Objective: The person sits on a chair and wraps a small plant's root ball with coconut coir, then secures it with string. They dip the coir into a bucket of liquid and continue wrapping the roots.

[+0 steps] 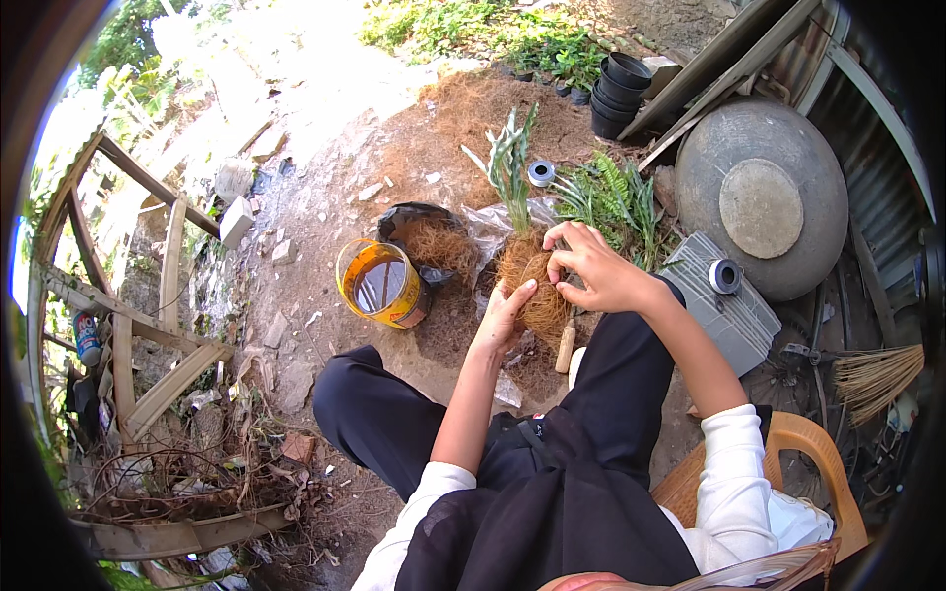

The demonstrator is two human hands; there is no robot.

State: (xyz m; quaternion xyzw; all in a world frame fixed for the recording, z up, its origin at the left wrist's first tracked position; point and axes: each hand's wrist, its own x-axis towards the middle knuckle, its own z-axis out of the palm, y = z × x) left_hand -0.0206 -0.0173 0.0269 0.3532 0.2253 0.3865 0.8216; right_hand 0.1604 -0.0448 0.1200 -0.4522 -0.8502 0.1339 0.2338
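Between my knees stands a leafy plant (510, 166) whose base is wrapped in a brown coconut-fibre ball (543, 318). My left hand (506, 314) supports the ball's left side, thumb on the fibre. On its upper right side rests my right hand (587, 270), fingers curled and touching the fibre; whether they pinch a strand is unclear. A wooden handle (566, 347) shows just below the ball. To the left are a yellow bucket of dark liquid (380, 288) and a black plastic bag with loose fibre (440, 240). A spool (541, 173) lies beyond the plant.
Cut ferns and leaves (621, 199) lie at the right, near a grey slab (728, 318) bearing another spool (724, 276). Beyond are a large round concrete vessel (761, 199) and stacked black pots (617, 96). A wooden frame (170, 332) stands left; a broom (879, 377) lies right.
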